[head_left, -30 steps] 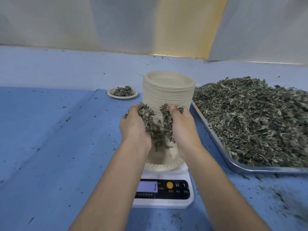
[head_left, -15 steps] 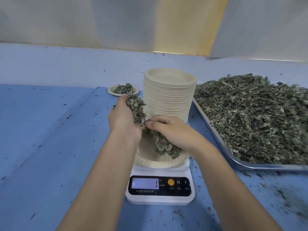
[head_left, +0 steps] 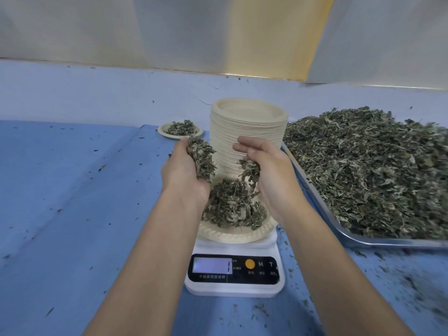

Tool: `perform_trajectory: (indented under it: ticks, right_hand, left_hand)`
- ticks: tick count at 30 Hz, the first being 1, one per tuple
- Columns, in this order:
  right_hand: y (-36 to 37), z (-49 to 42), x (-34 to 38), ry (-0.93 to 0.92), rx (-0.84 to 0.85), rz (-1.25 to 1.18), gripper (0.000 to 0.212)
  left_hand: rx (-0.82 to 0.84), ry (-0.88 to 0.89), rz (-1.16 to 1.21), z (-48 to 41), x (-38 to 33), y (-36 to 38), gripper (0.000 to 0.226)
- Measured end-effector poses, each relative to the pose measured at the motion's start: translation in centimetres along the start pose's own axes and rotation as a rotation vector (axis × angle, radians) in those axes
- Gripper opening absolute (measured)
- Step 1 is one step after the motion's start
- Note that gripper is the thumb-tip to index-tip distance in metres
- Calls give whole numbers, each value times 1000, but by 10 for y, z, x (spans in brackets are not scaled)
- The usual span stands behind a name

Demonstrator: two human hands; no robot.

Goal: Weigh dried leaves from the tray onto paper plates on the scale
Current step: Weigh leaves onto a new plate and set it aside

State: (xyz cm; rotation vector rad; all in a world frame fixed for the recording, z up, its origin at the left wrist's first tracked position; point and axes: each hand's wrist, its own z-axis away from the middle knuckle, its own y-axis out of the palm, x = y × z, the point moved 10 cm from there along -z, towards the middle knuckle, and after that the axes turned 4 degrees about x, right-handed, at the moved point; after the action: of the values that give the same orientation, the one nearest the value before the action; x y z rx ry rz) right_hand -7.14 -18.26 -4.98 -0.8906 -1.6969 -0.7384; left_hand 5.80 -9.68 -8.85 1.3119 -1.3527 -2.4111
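Note:
A paper plate (head_left: pixel 232 235) sits on the white scale (head_left: pixel 234 272) and carries a heap of dried leaves (head_left: pixel 234 207). Above its left side my left hand (head_left: pixel 184 173) cups a clump of leaves (head_left: pixel 201 158). My right hand (head_left: pixel 269 173) hovers over the plate's right side with its fingers loosely spread, and a few leaves (head_left: pixel 249 170) hang from its palm. To the right, a metal tray (head_left: pixel 315 202) holds a big pile of dried leaves (head_left: pixel 368 170).
A tall stack of paper plates (head_left: pixel 247 132) stands just behind the scale. A filled plate (head_left: pixel 180 129) lies at the back left of it. Blue cloth with leaf crumbs covers the table. A wall runs along the back.
My right hand has lifted off the plate and opened, leaving a heap of leaves there. My left hand has stayed raised with its clump.

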Motion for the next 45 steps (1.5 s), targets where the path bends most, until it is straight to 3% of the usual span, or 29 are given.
perform_trajectory:
  ticks: [6, 16, 24, 30, 36, 45]
  right_hand:
    - [3, 1, 0, -35, 40, 116, 47]
    - [7, 4, 4, -68, 73, 165, 35]
    - [6, 4, -6, 15, 99, 220, 24]
    - [-1, 6, 18, -148, -11, 131, 30]
    - [10, 8, 13, -67, 83, -25, 37]
    - [20, 11, 7, -21, 157, 35, 31]
  left_hand:
    - [68, -56, -24, -3, 8, 6, 19]
    - [83, -73, -29, -5, 10, 6, 20]
    - [72, -81, -44, -5, 12, 5, 18]
    - [71, -82, -46, -5, 14, 6, 16]
    - [73, -87, -67, -7, 14, 5, 17]
    - [62, -92, -64, -8, 13, 3, 19]
